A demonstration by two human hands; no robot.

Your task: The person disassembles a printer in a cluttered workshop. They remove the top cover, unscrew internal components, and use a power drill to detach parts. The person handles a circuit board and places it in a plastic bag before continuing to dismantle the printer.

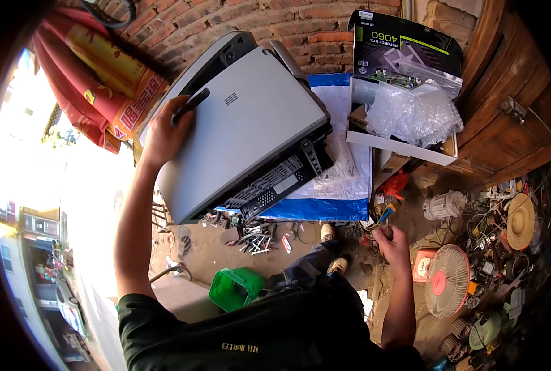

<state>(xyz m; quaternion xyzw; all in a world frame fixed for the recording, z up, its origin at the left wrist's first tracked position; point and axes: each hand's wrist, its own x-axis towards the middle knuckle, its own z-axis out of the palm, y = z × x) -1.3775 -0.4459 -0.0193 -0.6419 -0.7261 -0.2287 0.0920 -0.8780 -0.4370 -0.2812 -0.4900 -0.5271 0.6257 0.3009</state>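
A silver-grey desktop computer case (244,117) is tilted above a table with its broad side panel facing up. Its black vented edge with slots (275,185) faces toward me. My left hand (169,133) is closed at the case's left edge, with a black handle-like piece (190,105) under the fingers. My right hand (393,243) is held low at the right, apart from the case, its fingers curled together. Whatever is in it is too small to make out. Just beyond its fingertips shows a blue-and-orange tool (386,214); whether the hand touches it I cannot tell.
A blue-and-white sheet (356,179) covers the table. On it, an open black-and-white box (405,151) holds bubble wrap (411,114) and a circuit board (393,78). Below lie wrenches (260,241), a green bin (235,289), a fan (447,281) and a motor (444,205).
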